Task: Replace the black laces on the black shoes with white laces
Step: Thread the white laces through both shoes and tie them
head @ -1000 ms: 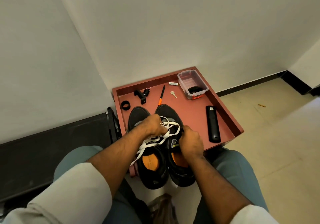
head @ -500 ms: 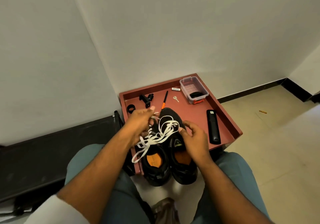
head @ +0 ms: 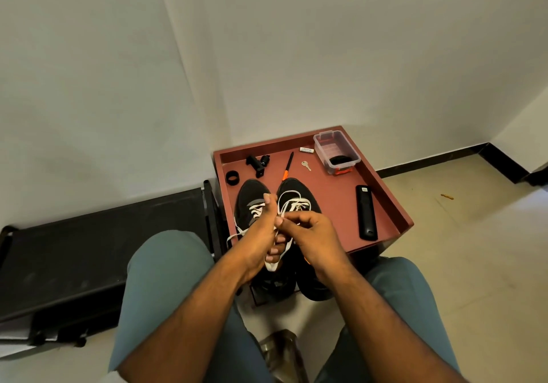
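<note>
Two black shoes stand side by side on a red tray, toes pointing away from me. The left shoe has white lace across its eyelets. The right shoe carries loose loops of white lace. My left hand and my right hand meet over the shoes' middle, both pinching white lace between them. A strand of the lace hangs off the left shoe's left side. The hands hide the shoes' tongues and openings.
On the tray lie a black remote, a clear plastic box, a key, an orange-and-black tool, a black ring and a black clamp. A black bench stands left; my knees flank the tray.
My hands have come together over the shoes. The left hand dropped from its raised spot at the shoe's toe, and the right hand moved left to meet it on the lace.
</note>
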The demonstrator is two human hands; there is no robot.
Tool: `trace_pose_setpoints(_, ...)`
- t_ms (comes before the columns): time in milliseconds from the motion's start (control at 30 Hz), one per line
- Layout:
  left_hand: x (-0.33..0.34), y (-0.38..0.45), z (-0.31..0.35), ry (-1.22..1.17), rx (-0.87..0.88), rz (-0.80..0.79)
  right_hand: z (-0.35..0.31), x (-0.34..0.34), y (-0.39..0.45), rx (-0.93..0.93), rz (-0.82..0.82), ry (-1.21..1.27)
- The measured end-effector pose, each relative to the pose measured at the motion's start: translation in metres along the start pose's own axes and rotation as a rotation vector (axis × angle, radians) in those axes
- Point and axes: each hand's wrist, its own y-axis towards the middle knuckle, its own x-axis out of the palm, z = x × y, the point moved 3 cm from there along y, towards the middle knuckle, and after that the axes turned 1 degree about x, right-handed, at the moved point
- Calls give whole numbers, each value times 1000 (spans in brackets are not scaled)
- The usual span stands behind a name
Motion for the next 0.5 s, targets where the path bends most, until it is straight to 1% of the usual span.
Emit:
trace_pose_setpoints(33, 1, 0, -1, 2, -9, -25, -1, 1, 0, -21, 6, -26)
trace_pose_setpoints(100, -1, 4, -3, -21, -4, -41, -4, -2, 3, -48, 94, -5)
trace_pose_setpoints(167, -14, 13, -8, -72, 30, -11, -7, -12, 6, -8, 214, 195)
trace_pose_setpoints(233, -31, 19, -11, 14, 72, 35, -9, -26, 10, 56, 297, 429)
trace_pose_setpoints(267, -37, 20, -13, 64, 89, 49, -10, -35, 11, 82, 332, 498)
trace_pose_setpoints(333, -43, 20, -15, 120, 97, 86, -9, -56, 17, 116, 404, 574)
trace_pose_setpoints(433, -59, 19, -14, 246, 174, 212, -9, -90, 28, 122, 556, 668)
trace_pose_setpoints(500, -72, 20, -12, 374, 200, 209, -11, -117, 34, 88, 658, 786)
